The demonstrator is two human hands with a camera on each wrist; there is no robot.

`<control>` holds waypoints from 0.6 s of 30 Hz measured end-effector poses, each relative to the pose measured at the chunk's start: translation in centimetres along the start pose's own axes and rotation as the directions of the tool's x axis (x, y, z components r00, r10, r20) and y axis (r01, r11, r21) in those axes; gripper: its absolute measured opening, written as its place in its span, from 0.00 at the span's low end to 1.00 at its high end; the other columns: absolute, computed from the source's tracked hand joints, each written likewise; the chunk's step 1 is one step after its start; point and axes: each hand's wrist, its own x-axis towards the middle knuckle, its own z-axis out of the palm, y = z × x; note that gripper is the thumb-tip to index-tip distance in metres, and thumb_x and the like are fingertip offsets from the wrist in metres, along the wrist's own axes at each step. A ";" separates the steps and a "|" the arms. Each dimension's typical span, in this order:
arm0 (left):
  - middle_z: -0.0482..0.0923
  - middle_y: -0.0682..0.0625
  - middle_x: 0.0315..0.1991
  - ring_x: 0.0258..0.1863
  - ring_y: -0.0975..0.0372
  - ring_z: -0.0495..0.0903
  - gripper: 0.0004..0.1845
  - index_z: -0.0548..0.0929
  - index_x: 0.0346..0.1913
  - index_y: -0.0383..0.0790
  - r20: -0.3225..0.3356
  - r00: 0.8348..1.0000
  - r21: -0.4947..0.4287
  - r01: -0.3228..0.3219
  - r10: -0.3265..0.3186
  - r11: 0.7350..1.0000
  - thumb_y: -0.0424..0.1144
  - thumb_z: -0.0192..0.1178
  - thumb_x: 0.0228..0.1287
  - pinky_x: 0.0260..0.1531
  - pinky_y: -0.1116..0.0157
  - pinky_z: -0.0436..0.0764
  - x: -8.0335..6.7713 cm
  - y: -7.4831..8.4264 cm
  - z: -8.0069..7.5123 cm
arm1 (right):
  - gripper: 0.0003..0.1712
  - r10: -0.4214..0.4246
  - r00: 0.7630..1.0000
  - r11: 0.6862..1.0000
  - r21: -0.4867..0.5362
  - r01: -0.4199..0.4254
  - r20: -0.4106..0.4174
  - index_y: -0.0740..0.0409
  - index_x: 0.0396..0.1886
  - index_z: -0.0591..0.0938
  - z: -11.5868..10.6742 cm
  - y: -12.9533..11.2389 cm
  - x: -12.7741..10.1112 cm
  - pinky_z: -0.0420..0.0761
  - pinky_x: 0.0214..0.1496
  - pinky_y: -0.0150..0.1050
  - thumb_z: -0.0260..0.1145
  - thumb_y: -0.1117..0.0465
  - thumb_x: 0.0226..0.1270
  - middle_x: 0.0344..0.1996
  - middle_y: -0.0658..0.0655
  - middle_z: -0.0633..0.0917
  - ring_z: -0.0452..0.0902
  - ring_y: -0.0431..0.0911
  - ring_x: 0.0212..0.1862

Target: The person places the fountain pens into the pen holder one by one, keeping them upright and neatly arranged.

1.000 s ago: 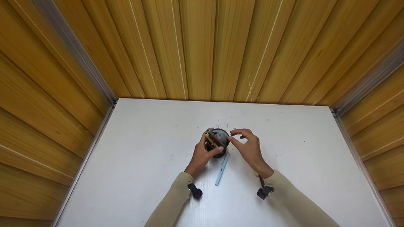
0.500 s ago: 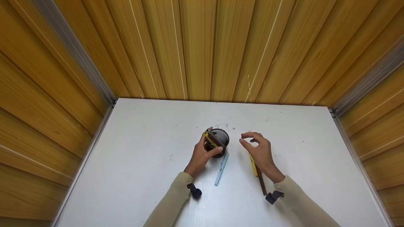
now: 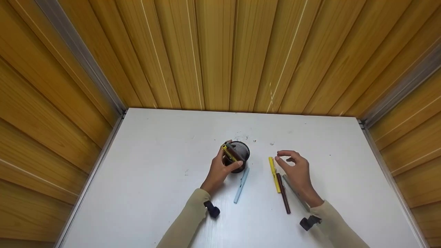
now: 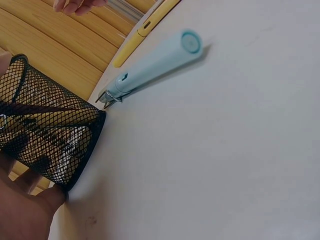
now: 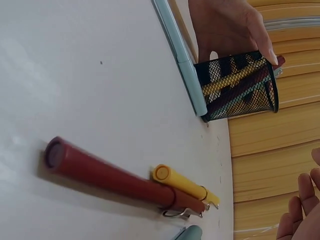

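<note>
A black mesh pen cup [image 3: 242, 151] stands mid-table with a yellow and a dark pen leaning in it. My left hand [image 3: 230, 155] grips its left side, as the right wrist view shows [image 5: 226, 25]. A light blue pen [image 3: 241, 186] lies just in front of the cup [image 4: 47, 135], its clip end nearly touching the base. To the right lie a yellow pen [image 3: 274, 174], a dark red pen [image 3: 284, 196] and a grey pen [image 3: 297, 193]. My right hand [image 3: 283, 159] hovers over their far ends, fingers loosely curled, holding nothing.
The white table [image 3: 158, 165] is boxed in by wood-panel walls [image 3: 220, 51] at the back and both sides. Small dark specks [image 3: 246, 137] lie behind the cup. The left and far-right parts of the tabletop hold nothing else.
My right hand has drawn away from the cup's rim, to the right and nearer to me, uncovering the yellow, red and grey pens. The left hand and cup have stayed put.
</note>
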 end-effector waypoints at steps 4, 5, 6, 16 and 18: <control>0.76 0.45 0.75 0.73 0.51 0.77 0.46 0.63 0.87 0.56 -0.003 1.000 0.001 -0.003 0.003 1.000 0.50 0.75 0.72 0.75 0.47 0.75 0.0 0.0 0.0 | 0.13 0.008 1.000 1.000 -0.018 -0.008 -0.011 0.63 0.54 0.91 -0.6 0.7 -0.5 0.77 0.60 0.39 0.77 0.67 0.73 0.52 0.60 0.92 0.81 0.38 0.57; 0.76 0.45 0.74 0.73 0.51 0.77 0.46 0.63 0.87 0.56 -0.003 1.000 0.000 -0.004 0.004 1.000 0.50 0.75 0.72 0.75 0.47 0.75 0.0 0.1 0.0 | 0.12 0.015 1.000 1.000 -0.027 -0.015 -0.014 0.62 0.54 0.91 -0.7 0.8 -0.7 0.77 0.60 0.39 0.77 0.67 0.74 0.52 0.59 0.92 0.81 0.37 0.57; 0.76 0.45 0.74 0.73 0.51 0.77 0.46 0.63 0.87 0.56 -0.004 1.000 -0.001 -0.005 0.005 1.000 0.49 0.75 0.72 0.75 0.47 0.75 0.0 0.1 0.0 | 0.12 0.022 1.000 0.999 -0.035 -0.023 -0.016 0.63 0.54 0.91 -0.8 1.0 -0.8 0.76 0.60 0.39 0.77 0.67 0.74 0.52 0.59 0.92 0.81 0.37 0.56; 0.75 0.45 0.75 0.73 0.51 0.77 0.47 0.63 0.87 0.53 -0.008 1.000 -0.007 -0.006 0.006 1.000 0.48 0.75 0.71 0.76 0.47 0.73 -0.1 0.1 0.1 | 0.15 0.132 0.991 0.986 -0.099 -0.132 -0.005 0.64 0.57 0.90 -1.8 2.0 -2.4 0.73 0.61 0.36 0.77 0.64 0.74 0.55 0.58 0.91 0.80 0.52 0.59; 0.76 0.46 0.75 0.73 0.52 0.77 0.46 0.63 0.87 0.54 -0.007 1.000 -0.002 -0.001 0.001 1.000 0.49 0.75 0.71 0.76 0.48 0.73 -0.1 0.1 0.1 | 0.16 0.143 0.990 0.984 -0.104 -0.142 -0.003 0.64 0.57 0.90 -2.0 2.3 -2.7 0.73 0.60 0.35 0.77 0.64 0.74 0.56 0.58 0.91 0.80 0.53 0.59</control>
